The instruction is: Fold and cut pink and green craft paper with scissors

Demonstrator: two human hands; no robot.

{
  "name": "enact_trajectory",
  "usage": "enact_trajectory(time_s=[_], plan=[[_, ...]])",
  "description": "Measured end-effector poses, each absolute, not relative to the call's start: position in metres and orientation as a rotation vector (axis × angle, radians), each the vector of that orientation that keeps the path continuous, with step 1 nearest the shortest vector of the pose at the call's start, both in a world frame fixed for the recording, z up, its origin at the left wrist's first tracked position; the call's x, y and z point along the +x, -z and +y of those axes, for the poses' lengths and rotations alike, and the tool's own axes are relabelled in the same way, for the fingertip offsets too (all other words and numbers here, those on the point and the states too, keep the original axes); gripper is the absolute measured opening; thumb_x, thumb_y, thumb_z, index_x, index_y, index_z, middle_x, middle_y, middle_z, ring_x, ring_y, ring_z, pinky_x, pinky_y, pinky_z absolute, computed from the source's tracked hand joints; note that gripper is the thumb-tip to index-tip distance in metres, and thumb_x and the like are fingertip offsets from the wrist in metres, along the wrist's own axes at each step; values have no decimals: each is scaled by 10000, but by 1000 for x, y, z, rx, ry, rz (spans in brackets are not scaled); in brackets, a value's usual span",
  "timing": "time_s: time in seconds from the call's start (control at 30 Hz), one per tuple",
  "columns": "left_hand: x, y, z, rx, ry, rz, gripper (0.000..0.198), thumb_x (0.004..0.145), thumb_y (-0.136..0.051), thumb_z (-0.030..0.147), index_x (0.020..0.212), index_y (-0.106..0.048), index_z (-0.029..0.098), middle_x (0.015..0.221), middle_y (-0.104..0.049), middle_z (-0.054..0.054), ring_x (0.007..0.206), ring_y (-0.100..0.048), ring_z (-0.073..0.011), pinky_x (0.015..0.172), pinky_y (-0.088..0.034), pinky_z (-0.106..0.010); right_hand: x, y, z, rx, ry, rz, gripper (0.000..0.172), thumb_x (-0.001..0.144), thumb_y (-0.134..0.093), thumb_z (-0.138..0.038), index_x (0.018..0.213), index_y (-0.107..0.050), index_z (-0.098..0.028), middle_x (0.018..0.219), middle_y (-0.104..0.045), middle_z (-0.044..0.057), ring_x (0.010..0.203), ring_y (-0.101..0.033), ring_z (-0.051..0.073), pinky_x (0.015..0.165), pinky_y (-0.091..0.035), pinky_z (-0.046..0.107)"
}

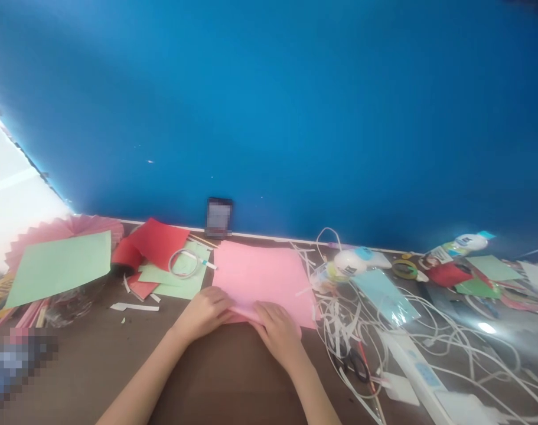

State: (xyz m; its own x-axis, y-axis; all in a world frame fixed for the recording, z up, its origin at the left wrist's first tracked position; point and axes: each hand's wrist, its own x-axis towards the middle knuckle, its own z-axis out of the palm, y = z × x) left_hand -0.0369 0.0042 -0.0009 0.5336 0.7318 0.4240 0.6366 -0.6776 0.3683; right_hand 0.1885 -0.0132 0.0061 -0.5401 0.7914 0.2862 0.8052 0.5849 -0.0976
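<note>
A pink sheet of paper (262,265) lies flat on the brown table in front of me. At its near edge my left hand (210,310) has its fingers curled on the paper, gripping the left part of a narrow raised fold. Close by on the right, my right hand (275,330) holds the same edge, fingers bent over it and thumb toward the middle. My palms and fingertips hide part of that fold. Just left of the sheet, a coiled white cable (183,263) rests on light green paper (193,286).
Red paper (160,242) and a pink pleated fan (69,227) lie on the left. To the right are white glue bottles (352,261), paper strips (337,324), scissors (358,365), tangled cables and a power strip (421,369). A blue wall (295,118) rises behind the table.
</note>
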Motion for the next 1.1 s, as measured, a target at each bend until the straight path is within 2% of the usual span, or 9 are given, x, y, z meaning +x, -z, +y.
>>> enact_trajectory(time_s=[0.03,0.1,0.27,0.33,0.47,0.57,0.67,0.9,1.1], plan=[[-35,-3,-1,2633,-804,1201,175,849,-448,273,861,-610,208,697,-615,-42,698,-577,-177,672,-453,-324,192,-6,-13,-1277,52,-2527,274,873,-427,-272,1105,-544,-185,1033,-637,85,946,-577,231,837,-446,383],[-33,-7,-11,2699,-713,1188,184,859,-418,225,891,-599,213,694,-607,-38,686,-575,-170,673,-454,-323,199,-4,-14,-1216,45,-2549,281,868,-421,-234,1117,-542,-186,1054,-635,83,972,-574,229,856,-447,387],[-34,2,-24,2799,-620,1152,316,839,-406,125,1132,-498,199,1087,-592,-97,950,-572,-209,736,-491,-330,215,11,-21,-1085,145,-2590,315,837,-423,-165,1118,-562,-186,1078,-633,90,998,-580,233,843,-467,385],[-36,8,-26,2804,-622,1121,344,845,-395,104,1165,-474,202,1140,-571,-97,984,-567,-205,751,-503,-321,217,15,-23,-1089,184,-2569,312,832,-428,-161,1105,-575,-189,1075,-637,90,1002,-582,231,836,-473,376],[-37,15,-27,2781,-710,1011,314,860,-398,105,1151,-487,184,1075,-612,-78,1032,-557,-176,891,-471,-333,215,16,-24,-1154,226,-2509,286,831,-441,-179,1070,-597,-183,1035,-654,89,984,-593,226,822,-480,363],[-36,20,-27,2798,-797,1077,336,851,-416,98,1173,-480,169,1136,-586,-87,1110,-511,-190,942,-446,-363,212,15,-24,-1180,268,-2456,268,837,-446,-190,1053,-603,-164,1029,-656,92,985,-594,222,822,-480,351],[-34,23,-26,2805,-836,1145,322,837,-449,98,1150,-501,156,1140,-584,-90,1113,-509,-200,952,-444,-378,210,15,-24,-1195,288,-2434,269,846,-449,-212,1063,-593,-147,1034,-652,95,991,-591,218,826,-480,342],[-31,22,-26,2735,-812,1235,292,851,-432,104,1123,-519,163,1131,-590,-73,1091,-523,-176,916,-477,-318,205,16,-27,-1270,290,-2434,323,851,-446,-242,1145,-537,-142,1118,-613,99,1048,-560,233,846,-482,360],[-30,19,-23,2714,-863,1298,295,833,-470,113,1121,-519,149,1020,-625,-81,1042,-551,-184,890,-488,-323,203,16,-26,-1306,272,-2433,372,853,-454,-287,1189,-496,-132,1159,-587,111,1092,-531,249,861,-481,378]])
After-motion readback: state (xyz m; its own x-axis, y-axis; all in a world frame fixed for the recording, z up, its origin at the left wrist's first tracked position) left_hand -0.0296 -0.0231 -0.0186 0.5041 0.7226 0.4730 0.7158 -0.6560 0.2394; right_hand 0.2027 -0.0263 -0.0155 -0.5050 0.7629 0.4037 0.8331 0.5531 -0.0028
